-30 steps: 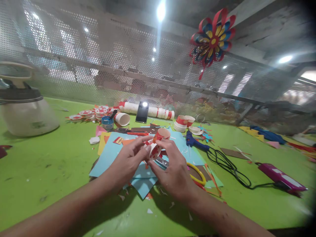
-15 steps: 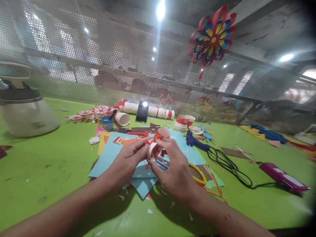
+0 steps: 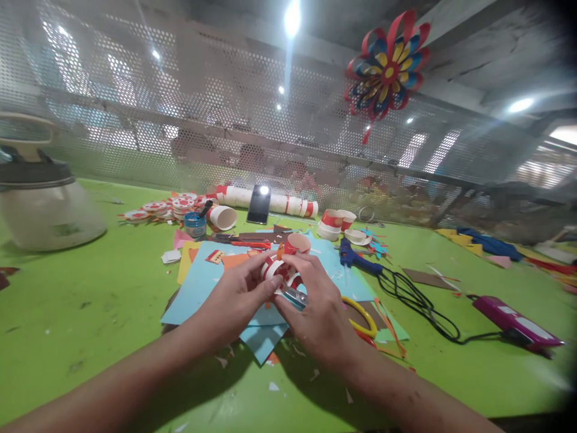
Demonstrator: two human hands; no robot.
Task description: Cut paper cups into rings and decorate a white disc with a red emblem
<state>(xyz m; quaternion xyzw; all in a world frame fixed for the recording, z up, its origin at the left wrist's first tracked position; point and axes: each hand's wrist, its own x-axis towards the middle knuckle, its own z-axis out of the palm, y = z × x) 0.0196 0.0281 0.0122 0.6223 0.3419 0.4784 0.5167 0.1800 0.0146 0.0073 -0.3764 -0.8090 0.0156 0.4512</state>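
Between my fingertips, over the sheets of light blue paper point(image 3: 193, 294), is a small white cardboard ring with red patches point(image 3: 271, 269). My left hand point(image 3: 237, 294) closes on its left side, thumb pressed to the near edge. Curled around its right side, my right hand point(image 3: 315, 294) hides part of it. Scissors with a metal pivot point(image 3: 295, 296) and a yellow handle point(image 3: 360, 316) lie under and beside my right hand. Just behind my fingers stands a red cardboard ring point(image 3: 298, 243), with a small orange piece at its left.
Right of the paper lie a blue glue gun point(image 3: 358, 258), its black cord and a magenta power strip point(image 3: 518, 323). Behind are a phone point(image 3: 259, 204), a long white tube point(image 3: 288, 204), a blue paint jar point(image 3: 195, 224) and red-white rings point(image 3: 330, 224). A large sprayer bottle point(image 3: 49, 204) stands left.
The ring has turned in my fingers, so its patched outer side shows more than its round face. My left thumb has shifted slightly right. Everything else stays put.
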